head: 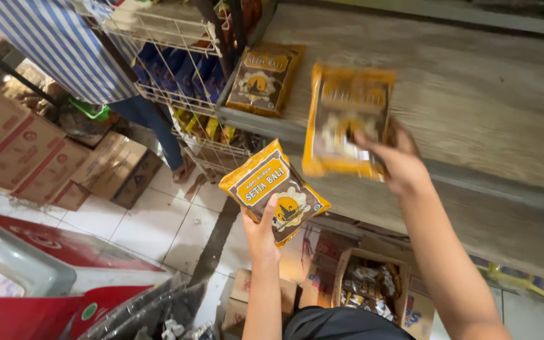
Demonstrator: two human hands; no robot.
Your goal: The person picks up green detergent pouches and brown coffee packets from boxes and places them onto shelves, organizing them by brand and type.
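Observation:
My left hand [263, 234] holds a yellow and brown packet [274, 190] upright in front of the shelf edge, thumb across its front. Up and to the right, my right hand [396, 162] grips a second packet of the same kind [344, 119], blurred, over the front of a worn wooden shelf [486, 94]. A third matching packet [264, 78] lies flat on that shelf at its left end, apart from both hands.
A white wire rack [177, 63] with blue and yellow goods stands left of the shelf. A person in a striped shirt [64, 44] stands behind it. Cardboard boxes [39, 157] lie on the tiled floor; an open box of packets [369, 286] sits below me. A red cooler [64, 264] is at lower left.

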